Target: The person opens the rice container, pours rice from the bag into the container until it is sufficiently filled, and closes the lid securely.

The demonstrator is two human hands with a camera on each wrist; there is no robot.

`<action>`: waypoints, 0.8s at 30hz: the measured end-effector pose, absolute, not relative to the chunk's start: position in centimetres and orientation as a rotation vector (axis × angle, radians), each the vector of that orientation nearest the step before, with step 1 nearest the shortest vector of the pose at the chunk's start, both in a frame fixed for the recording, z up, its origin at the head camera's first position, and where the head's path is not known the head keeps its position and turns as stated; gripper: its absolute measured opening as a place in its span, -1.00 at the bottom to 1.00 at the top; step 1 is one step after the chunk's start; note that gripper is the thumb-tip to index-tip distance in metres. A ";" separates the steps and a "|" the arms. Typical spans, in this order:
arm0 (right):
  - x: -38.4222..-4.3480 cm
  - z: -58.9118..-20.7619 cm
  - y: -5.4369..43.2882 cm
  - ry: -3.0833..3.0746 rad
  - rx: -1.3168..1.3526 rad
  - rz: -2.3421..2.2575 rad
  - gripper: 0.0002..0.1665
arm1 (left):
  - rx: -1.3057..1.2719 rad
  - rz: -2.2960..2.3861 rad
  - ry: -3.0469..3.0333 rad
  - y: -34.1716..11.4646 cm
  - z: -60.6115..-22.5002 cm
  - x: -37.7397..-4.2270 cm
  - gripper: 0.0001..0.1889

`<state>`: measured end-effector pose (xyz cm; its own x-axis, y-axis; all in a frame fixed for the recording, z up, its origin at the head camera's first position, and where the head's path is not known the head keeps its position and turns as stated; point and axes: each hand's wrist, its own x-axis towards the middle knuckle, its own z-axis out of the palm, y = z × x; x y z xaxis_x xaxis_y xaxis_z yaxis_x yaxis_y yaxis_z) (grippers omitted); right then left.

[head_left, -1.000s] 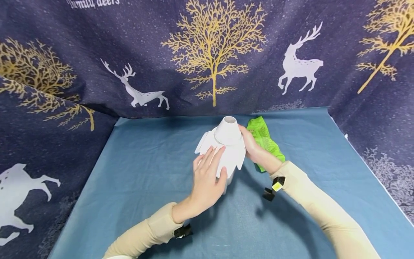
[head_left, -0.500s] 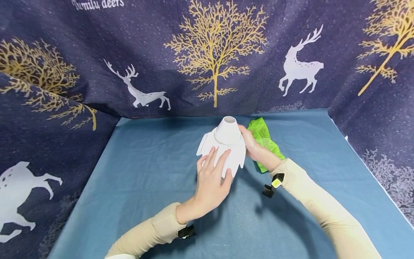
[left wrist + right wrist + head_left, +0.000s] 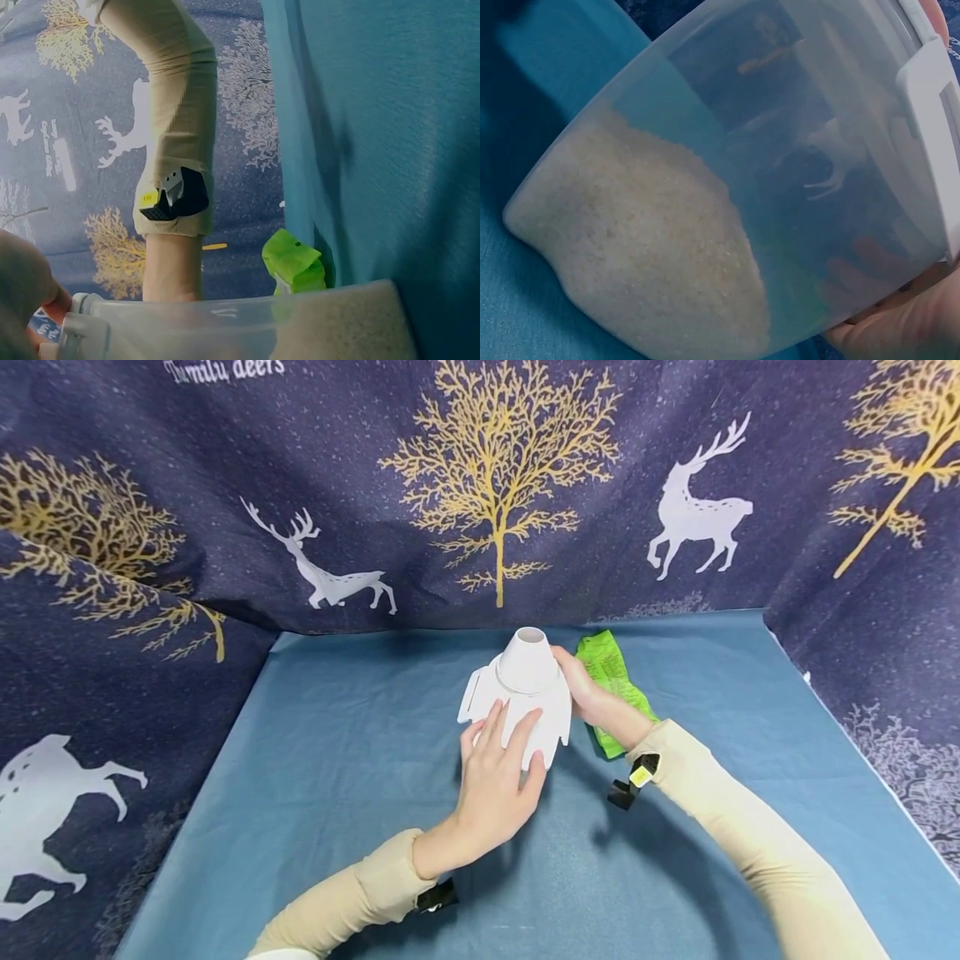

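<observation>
A translucent plastic storage container leans over the blue cloth, pale rice-like grains heaped toward its base. Its white lid carries a cone-shaped spout with a round opening, and faces the head camera. My left hand lies on the lid's near part, fingers spread and thumb apart. With my right hand I grip the container's right side; in the right wrist view that hand shows beneath the wall, near a white side latch. The lid hides most of the body from above.
A crumpled bright green packet lies on the blue cloth, just behind and right of my right wrist. A dark curtain printed with deer and trees rises at the back and both sides.
My left hand has slid slightly right across the lid. The container has tipped a little, so its body below the lid's near edge no longer shows in the head view.
</observation>
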<state>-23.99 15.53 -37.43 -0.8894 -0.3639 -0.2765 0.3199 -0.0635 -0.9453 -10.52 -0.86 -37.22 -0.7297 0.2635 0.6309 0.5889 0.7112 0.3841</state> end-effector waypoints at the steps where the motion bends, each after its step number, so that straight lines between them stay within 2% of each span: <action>1: -24.0 -37.4 15.5 1.765 -0.045 -1.997 -0.48 | -0.648 -0.785 -2.379 -0.9 -37.2 -10.6 -0.56; 8: -23.8 -36.9 15.4 1.765 -0.007 -1.956 -0.49 | -0.723 -0.849 -2.495 -2.4 -36.7 -11.3 -0.49; 15: -22.6 -36.1 15.0 1.815 0.094 -1.991 -0.53 | -1.028 -0.947 -2.410 -5.3 -36.3 -14.3 -0.51; 20: -22.2 -35.6 14.5 1.905 0.165 -2.016 -0.55 | -1.175 -0.868 -2.306 -5.7 -37.4 -15.2 -0.49; 22: -22.4 -35.6 14.4 2.032 0.174 -1.941 -0.53 | -1.177 -0.878 -2.269 -5.5 -37.7 -15.2 -0.51; 24: -22.6 -35.6 14.6 2.293 0.072 -1.740 -0.51 | -1.156 -0.901 -2.253 -5.3 -37.9 -15.1 -0.52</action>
